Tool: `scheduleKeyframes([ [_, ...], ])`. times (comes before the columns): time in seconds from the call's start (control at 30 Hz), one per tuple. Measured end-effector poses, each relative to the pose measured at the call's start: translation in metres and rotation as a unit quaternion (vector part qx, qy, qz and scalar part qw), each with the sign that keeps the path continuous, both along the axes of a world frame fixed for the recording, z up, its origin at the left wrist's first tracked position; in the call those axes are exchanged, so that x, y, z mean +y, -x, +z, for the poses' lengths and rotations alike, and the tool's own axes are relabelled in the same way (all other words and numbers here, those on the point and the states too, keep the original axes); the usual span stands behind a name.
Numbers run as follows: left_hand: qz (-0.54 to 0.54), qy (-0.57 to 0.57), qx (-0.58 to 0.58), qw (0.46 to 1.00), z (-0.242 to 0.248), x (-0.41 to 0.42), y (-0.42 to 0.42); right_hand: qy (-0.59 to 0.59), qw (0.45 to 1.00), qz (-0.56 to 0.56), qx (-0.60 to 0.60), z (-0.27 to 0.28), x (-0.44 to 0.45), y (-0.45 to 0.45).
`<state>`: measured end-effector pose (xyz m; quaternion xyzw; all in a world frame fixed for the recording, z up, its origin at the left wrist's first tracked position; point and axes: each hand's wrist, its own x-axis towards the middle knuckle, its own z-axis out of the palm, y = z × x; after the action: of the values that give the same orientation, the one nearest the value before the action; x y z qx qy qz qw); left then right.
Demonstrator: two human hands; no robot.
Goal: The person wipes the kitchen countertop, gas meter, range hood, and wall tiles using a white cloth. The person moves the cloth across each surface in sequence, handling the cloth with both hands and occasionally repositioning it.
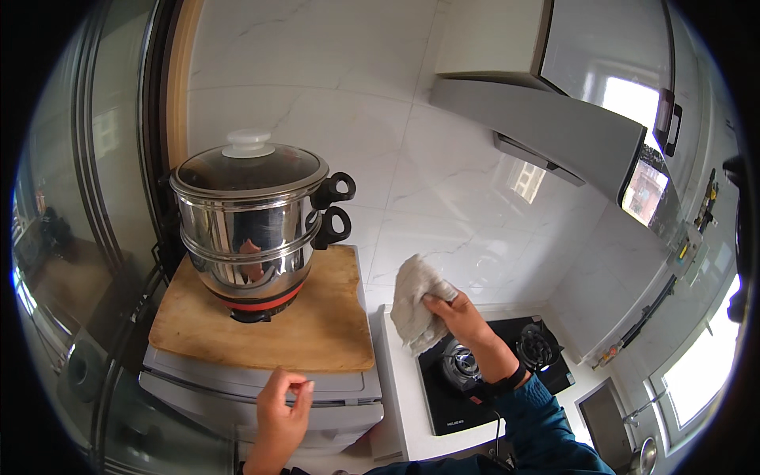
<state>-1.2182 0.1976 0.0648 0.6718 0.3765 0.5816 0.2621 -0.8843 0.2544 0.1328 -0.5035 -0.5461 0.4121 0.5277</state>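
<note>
My right hand (466, 320) grips a crumpled light-grey cloth (415, 306), held up in front of the tiled wall, left of and above the gas hob. My left hand (282, 409) is low in front of a wooden board (332, 320), its fingers curled in towards the thumb with nothing visible in them. On that board stands a two-tier stainless-steel electric steamer pot (249, 237) with a red band near its base and black side handles. A glass lid (202, 169) with a white knob covers it.
Beneath the board is a pale grey appliance (249, 386). A black two-burner gas hob (445, 409) sits in the white counter to the right, under a grey range hood (552, 124). Sliding glass doors (119, 178) flank the left; a sink (602, 415) is at far right.
</note>
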Motion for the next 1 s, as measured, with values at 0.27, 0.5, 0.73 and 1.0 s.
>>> scheduleKeyframes([
  [0.27, -0.107, -0.017, 0.022, 0.994, 0.006, -0.01, -0.04, -0.061, 0.942, -0.102, -0.315, 0.003, -0.027, -0.014],
  [0.5, -0.13, -0.001, 0.051, 0.99, -0.002, -0.04, -0.076, -0.088, 0.961, -0.212, -0.157, -0.064, -0.045, -0.125],
  [0.73, -0.265, 0.121, -0.005, 0.957, -0.02, -0.04, -0.166, 0.036, 0.999, -0.026, -0.007, -0.083, -0.108, -0.14],
  [1.0, -0.388, 0.314, -0.086, 0.862, -0.029, -0.034, -0.25, 0.075, 0.98, 0.077, 0.168, -0.084, -0.151, -0.14],
])
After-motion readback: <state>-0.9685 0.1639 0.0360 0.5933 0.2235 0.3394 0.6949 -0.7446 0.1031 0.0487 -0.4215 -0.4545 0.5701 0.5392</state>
